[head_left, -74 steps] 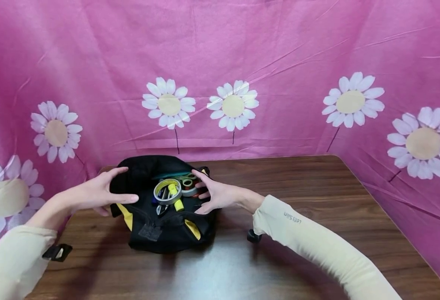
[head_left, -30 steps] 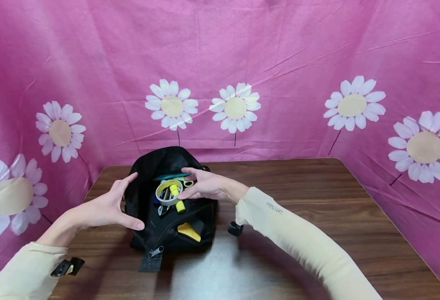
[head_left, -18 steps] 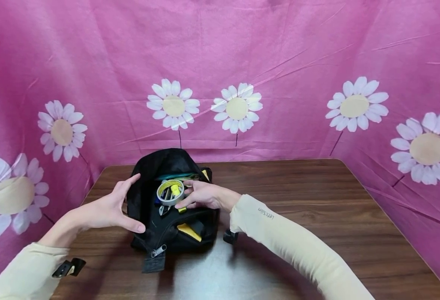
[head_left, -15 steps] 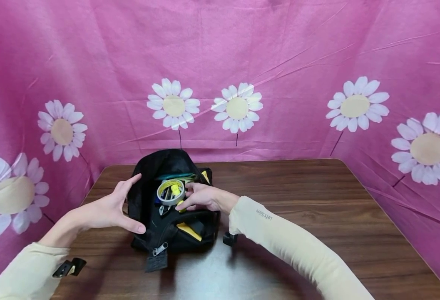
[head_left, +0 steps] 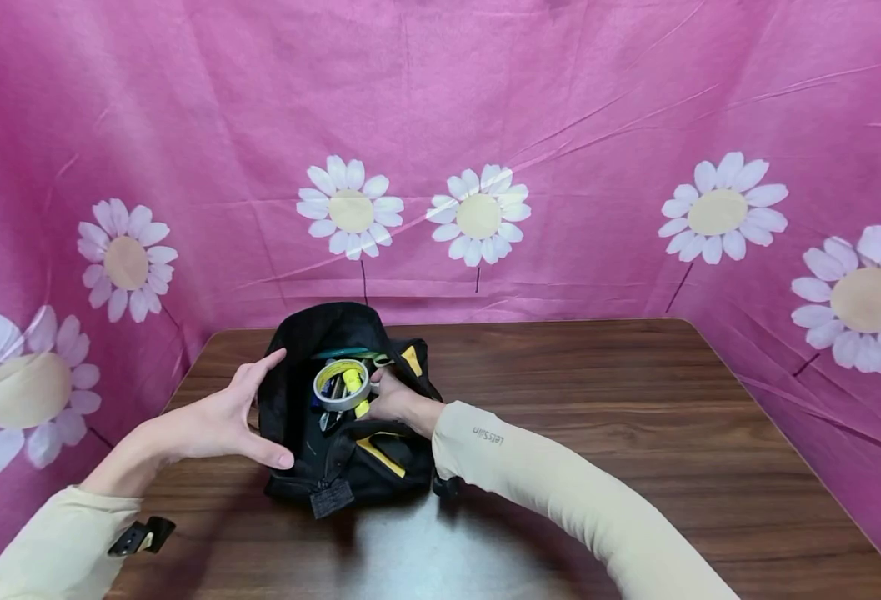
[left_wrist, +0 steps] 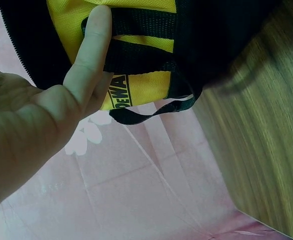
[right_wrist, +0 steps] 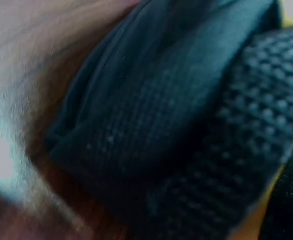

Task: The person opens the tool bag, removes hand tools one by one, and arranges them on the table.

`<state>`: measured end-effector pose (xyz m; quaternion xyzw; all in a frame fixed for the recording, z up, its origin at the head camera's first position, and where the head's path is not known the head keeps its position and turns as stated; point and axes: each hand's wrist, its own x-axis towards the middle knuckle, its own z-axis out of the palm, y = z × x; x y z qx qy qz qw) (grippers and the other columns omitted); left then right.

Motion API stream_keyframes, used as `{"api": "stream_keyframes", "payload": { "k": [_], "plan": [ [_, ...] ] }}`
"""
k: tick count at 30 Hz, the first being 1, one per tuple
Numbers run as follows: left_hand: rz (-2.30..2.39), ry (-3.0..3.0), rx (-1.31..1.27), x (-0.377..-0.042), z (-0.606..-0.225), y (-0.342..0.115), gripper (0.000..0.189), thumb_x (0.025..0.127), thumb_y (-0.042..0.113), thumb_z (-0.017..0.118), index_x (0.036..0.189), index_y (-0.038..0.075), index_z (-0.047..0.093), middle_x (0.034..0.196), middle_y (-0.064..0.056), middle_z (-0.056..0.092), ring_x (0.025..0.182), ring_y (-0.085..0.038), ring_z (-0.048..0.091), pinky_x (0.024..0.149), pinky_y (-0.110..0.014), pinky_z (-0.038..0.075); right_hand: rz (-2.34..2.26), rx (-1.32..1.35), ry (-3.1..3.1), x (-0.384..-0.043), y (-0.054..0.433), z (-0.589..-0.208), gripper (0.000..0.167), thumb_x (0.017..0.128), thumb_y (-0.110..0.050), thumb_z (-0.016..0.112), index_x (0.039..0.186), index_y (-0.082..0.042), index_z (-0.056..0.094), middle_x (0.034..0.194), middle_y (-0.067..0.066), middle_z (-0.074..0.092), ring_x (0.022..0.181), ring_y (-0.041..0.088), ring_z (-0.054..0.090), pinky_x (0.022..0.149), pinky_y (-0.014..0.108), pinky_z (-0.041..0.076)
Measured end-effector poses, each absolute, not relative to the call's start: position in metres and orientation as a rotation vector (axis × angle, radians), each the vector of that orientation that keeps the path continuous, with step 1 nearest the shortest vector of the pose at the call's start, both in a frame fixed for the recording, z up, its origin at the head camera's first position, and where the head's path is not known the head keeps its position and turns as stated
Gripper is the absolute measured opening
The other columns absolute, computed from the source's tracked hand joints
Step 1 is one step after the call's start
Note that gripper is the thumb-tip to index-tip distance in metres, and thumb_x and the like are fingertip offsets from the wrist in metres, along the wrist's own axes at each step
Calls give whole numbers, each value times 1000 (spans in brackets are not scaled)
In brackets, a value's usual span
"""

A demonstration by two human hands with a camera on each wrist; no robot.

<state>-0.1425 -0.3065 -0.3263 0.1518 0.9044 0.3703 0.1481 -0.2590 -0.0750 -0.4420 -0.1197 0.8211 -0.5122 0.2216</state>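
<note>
A black and yellow tool bag (head_left: 327, 321) sits open-topped on the table. Inside it lie a grey tape roll (head_left: 341, 404), a bright yellow piece (head_left: 352, 381) within the roll's ring, and a light green loop (head_left: 382, 361). My left hand (head_left: 218, 421) spreads thumb and fingers along the bag's left side; in the left wrist view a straight finger (left_wrist: 92, 55) lies against its yellow fabric. My right hand (head_left: 398, 402) reaches into the bag from the right, beside the roll, fingertips hidden; whether it grips anything I cannot tell. Black bag fabric (right_wrist: 136, 120) fills the right wrist view.
The bag stands on a brown wooden table (head_left: 598, 400), left of its middle. A pink cloth with white flowers (head_left: 560, 100) hangs behind the table and along its sides. A black strap loop (left_wrist: 156, 116) dangles from the bag in the left wrist view.
My right hand has gone from over the bag's mouth, then beside the tape roll, to deeper inside on the right. The front zipper tab has shifted and folded; my left hand stays nearly still.
</note>
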Motion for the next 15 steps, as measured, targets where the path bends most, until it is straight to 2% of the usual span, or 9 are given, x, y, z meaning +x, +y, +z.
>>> {"api": "stream_keyframes", "payload": {
  "k": [4, 11, 15],
  "plan": [
    [1064, 2603, 436, -144, -326, -306, 131, 73, 33, 92, 163, 16, -3, 153, -24, 12, 143, -50, 14, 106, -69, 30, -1410, -324, 2301, -260, -76, -443, 55, 75, 2, 87, 110, -7, 46, 102, 9, 55, 94, 22, 47, 86, 28, 42],
    [1064, 2609, 438, -143, -327, -307, 132, 73, 34, 92, 163, 14, -2, 151, -24, 15, 141, -49, 15, 105, -68, 29, -1468, -316, 2099, -260, -67, -440, 53, 80, 3, 79, 123, -3, 49, 95, 8, 61, 67, 13, 56, 67, 22, 46],
    [1070, 2617, 447, -144, -328, -307, 133, 72, 34, 93, 162, 12, -2, 149, -24, 16, 139, -46, 17, 105, -68, 28, -1531, -268, 1936, -262, -65, -435, 54, 83, -1, 76, 131, -1, 50, 98, 8, 64, 64, 13, 63, 62, 22, 52]
  ]
}}
